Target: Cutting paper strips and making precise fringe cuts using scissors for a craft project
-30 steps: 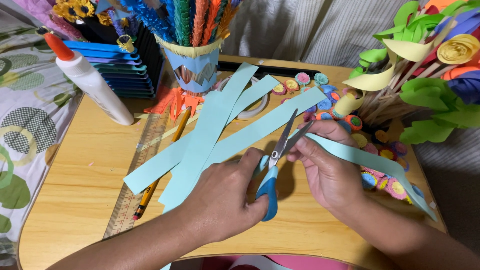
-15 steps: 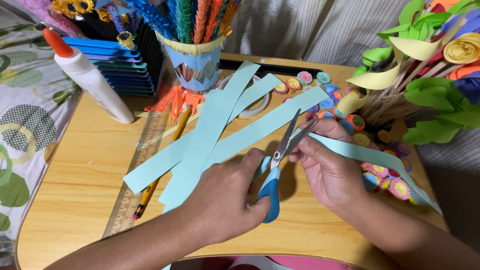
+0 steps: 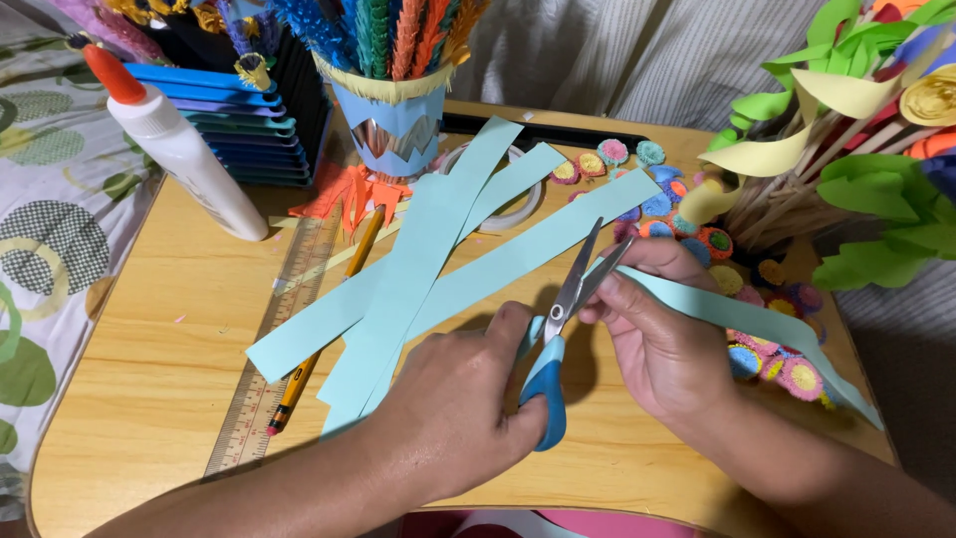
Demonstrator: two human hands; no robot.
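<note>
Cutting a pale blue paper strip [image 3: 737, 317] with blue-handled steel scissors [image 3: 558, 339] over the wooden tabletop [image 3: 149, 329].

Head view: left hand [image 3: 448, 408] has its fingers closed through the scissor handles, blades slightly apart at the strip's end. Right hand [image 3: 662, 339] has its fingers pinched together on the strip, which trails toward the right edge. More pale blue strips [image 3: 438, 259] lie crossed just left of the scissors, over a yellow pencil [image 3: 329, 329] and beside a clear ruler [image 3: 279, 349]. A white glue bottle [image 3: 179, 149] stands well apart.
</note>
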